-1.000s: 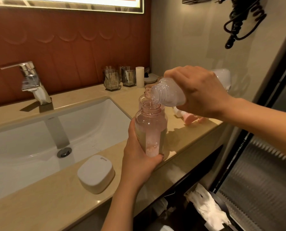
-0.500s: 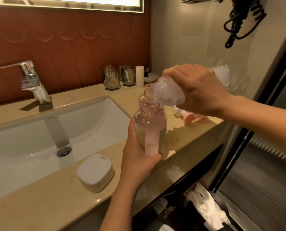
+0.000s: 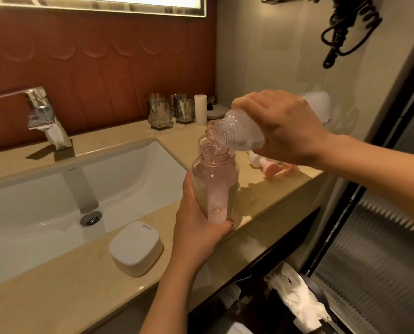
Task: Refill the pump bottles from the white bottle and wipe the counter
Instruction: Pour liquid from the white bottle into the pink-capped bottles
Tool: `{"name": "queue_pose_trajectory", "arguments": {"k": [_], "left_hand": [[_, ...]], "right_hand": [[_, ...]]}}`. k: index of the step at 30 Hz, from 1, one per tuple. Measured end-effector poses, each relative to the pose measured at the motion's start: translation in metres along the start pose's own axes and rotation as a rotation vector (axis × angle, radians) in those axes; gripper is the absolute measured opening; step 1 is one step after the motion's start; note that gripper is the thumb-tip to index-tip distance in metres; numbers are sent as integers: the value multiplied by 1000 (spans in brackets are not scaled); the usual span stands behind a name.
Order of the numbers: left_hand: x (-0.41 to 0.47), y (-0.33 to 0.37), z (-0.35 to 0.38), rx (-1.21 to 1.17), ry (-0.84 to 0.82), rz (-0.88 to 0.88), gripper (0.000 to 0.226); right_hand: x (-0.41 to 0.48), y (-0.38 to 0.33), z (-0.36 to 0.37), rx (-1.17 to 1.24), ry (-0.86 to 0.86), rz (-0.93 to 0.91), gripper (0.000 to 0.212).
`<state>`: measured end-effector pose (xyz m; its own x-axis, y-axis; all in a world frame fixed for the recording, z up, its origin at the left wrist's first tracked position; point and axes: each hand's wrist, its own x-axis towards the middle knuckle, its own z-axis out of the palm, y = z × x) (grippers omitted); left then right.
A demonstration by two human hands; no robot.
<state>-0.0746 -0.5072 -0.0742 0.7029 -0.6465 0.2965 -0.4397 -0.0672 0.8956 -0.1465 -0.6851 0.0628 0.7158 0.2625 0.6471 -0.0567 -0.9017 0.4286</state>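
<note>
While aslant, white bottle (image 3: 240, 131) (right hand (image 3: 281, 127)).

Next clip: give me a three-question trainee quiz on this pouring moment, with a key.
1. True or false: the pink bottle in the left hand has its pump screwed on.
2. Which hand tilts the white bottle over it? A: left hand. B: right hand.
3. Fill in: the loose pump heads lie on the ____.
Key: 1 false; 2 B; 3 counter.
</note>
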Motion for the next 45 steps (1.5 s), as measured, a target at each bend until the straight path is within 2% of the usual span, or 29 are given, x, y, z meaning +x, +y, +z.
{"name": "queue_pose_trajectory", "arguments": {"k": [45], "left_hand": [[1, -1, 1, -6, 5, -20, 113]], "right_hand": [[1, -1, 0, 6, 24, -9, 68]]}}
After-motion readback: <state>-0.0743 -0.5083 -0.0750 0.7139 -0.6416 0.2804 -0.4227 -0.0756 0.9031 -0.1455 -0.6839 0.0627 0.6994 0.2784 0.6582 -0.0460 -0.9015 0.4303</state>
